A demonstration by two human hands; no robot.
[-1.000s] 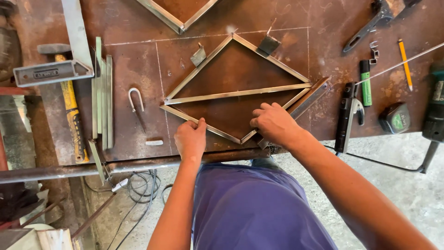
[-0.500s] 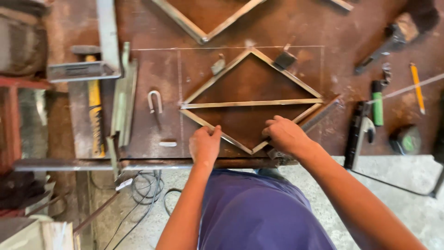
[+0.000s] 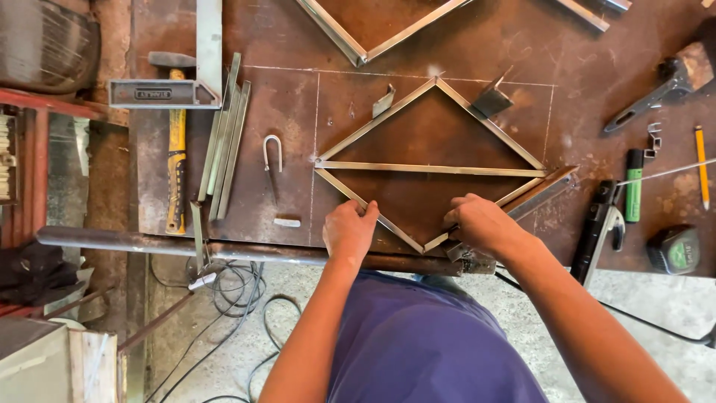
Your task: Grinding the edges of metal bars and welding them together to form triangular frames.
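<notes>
A yellow-handled hammer lies far left on the rusty table. The left hand, fingers curled, presses the diamond-shaped metal frame at its near-left bar. The right hand grips the near-right bar, both forearms extended forward. A pencil lies far right.

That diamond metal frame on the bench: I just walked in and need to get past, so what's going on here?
A person leans over a rusty steel workbench, both hands on a diamond-shaped metal frame with a crossbar. The left hand presses its lower left bar; the right hand grips near the bottom corner. A hammer and a framing square lie left.
</notes>
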